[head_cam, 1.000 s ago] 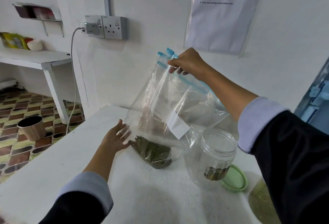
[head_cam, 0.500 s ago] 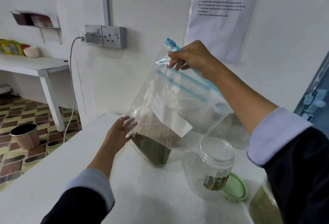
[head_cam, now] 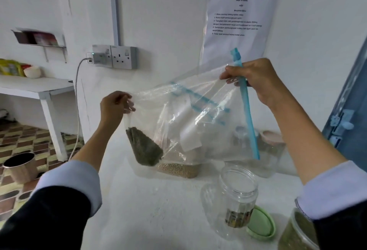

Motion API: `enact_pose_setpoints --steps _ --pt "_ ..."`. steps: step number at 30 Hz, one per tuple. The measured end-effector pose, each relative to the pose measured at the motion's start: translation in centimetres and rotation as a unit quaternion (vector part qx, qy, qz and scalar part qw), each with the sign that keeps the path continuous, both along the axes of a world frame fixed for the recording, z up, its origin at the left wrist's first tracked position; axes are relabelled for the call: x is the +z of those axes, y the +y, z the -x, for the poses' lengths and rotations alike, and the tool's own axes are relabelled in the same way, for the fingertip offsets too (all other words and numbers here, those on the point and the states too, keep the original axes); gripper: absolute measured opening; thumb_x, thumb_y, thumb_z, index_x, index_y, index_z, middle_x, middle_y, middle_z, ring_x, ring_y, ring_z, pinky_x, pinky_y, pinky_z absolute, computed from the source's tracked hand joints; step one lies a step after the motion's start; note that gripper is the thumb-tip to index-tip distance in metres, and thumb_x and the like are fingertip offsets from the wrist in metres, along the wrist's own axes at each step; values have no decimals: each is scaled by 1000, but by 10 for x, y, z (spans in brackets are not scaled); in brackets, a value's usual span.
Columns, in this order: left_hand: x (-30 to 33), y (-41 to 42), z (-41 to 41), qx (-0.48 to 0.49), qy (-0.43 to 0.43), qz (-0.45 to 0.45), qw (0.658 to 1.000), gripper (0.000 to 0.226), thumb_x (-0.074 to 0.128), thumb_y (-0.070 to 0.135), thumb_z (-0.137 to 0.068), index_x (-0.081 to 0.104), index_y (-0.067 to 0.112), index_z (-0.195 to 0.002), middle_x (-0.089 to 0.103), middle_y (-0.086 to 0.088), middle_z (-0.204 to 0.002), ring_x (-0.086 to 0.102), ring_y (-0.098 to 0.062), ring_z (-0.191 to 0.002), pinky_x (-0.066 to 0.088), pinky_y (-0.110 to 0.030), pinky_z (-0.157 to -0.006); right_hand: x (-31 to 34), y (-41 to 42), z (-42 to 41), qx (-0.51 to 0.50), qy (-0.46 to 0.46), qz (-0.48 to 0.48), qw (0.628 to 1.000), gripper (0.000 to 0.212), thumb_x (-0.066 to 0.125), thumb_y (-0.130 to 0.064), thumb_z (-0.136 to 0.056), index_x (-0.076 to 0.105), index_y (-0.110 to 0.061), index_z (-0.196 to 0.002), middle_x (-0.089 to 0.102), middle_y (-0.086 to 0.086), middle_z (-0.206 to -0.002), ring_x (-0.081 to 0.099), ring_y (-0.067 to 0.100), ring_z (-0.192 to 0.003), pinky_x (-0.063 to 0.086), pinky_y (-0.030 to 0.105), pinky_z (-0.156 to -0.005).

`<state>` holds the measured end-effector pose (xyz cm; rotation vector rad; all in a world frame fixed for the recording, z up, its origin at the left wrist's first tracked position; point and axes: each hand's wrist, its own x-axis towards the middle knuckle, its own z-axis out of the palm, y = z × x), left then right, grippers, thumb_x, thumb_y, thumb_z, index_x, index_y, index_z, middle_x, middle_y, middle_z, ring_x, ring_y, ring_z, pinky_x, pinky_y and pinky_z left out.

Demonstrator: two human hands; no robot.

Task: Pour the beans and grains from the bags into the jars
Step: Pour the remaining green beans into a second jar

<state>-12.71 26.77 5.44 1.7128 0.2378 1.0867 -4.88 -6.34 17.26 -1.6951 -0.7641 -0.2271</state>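
A clear zip bag (head_cam: 178, 108) with a blue seal strip hangs in the air over the white table (head_cam: 139, 210). My right hand (head_cam: 252, 78) grips its blue top edge, high on the right. My left hand (head_cam: 115, 104) pinches the bag's left side. Green beans (head_cam: 144, 148) sit bunched in the bag's lowest corner. Below and to the right stands an open clear jar (head_cam: 236, 196), almost empty, with a label low on its side. A second bag with pale grains (head_cam: 178, 170) lies on the table behind the held bag.
A green lid (head_cam: 262, 224) lies beside the open jar. A jar filled with green beans (head_cam: 297, 233) is at the bottom right corner. More jars (head_cam: 272, 142) stand behind the bag by the wall. A blue door (head_cam: 349, 110) is at right; a side table (head_cam: 39, 88) and a bin (head_cam: 19, 166) are left.
My left hand rose from the bag's lower side and now pinches the bag higher up. The bag has swung up and spread wide. The beans slid into one corner.
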Motion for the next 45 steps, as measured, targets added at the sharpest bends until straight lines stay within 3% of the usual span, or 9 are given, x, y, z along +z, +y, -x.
enact_pose_setpoints --steps 4,8,16,21,24,29,33,41,45 --pt "23 -2 2 3 -56 54 997 26 44 2 -97 61 13 -80 63 5 -55 63 -8 -51 52 -21 -56 -1 -10 -2 -10 6 -2 1000 11 67 -19 -86 73 -13 -79 75 -5 -80 67 11 -73 50 22 -74" --pt "39 -9 5 14 -94 37 995 29 43 4 -97 59 18 -77 59 -1 -63 59 -5 -49 48 -19 -55 -1 -12 -2 -30 4 -37 999 13 68 -19 -86 72 -12 -75 73 -7 -72 65 10 -66 52 23 -74" --pt "68 -16 8 -2 -153 27 988 30 43 3 -96 59 19 -77 60 10 -55 56 -7 -50 44 -19 -53 -6 -13 5 -64 20 -125 990 17 65 -14 -88 69 -11 -72 71 -6 -65 64 9 -63 52 19 -68" --pt "79 -23 9 -12 -180 31 983 31 43 3 -96 59 19 -75 56 6 -59 51 -9 -50 43 -19 -52 -9 -18 12 -64 37 -147 986 14 65 -13 -88 68 -9 -75 72 -3 -67 63 12 -56 55 23 -64" --pt "84 -27 10 -22 -193 31 980 31 43 3 -96 58 20 -75 55 9 -56 50 -9 -50 41 -18 -52 -10 -24 16 -74 32 -159 984 14 67 -14 -87 69 -9 -74 71 2 -71 62 17 -60 56 29 -71" --pt "96 -33 14 -20 -215 1 976 31 41 2 -94 55 19 -72 51 8 -54 45 -10 -48 42 -21 -48 -12 -33 24 -113 2 -144 983 17 71 -19 -84 70 -13 -68 70 0 -65 66 19 -63 58 38 -80" --pt "107 -37 18 -16 -232 -16 972 31 40 3 -94 54 20 -73 48 13 -46 41 -8 -43 36 -20 -44 -11 -39 31 -147 -53 -104 982 21 72 -27 -83 70 -18 -65 70 2 -67 67 16 -65 56 38 -85" --pt "108 -45 24 -40 -225 -22 973 29 40 1 -92 53 17 -72 47 12 -44 39 -9 -41 33 -19 -47 -25 -55 45 -124 7 -99 987 18 69 -24 -85 70 -14 -71 69 2 -73 64 11 -64 56 30 -78" --pt "109 -49 25 -47 -215 -24 975 31 34 -1 -91 51 18 -72 44 12 -45 35 -9 -42 29 -21 -47 -31 -65 47 -98 25 -47 994 16 66 -16 -87 70 -18 -72 70 -7 -77 63 14 -84 51 35 -92"
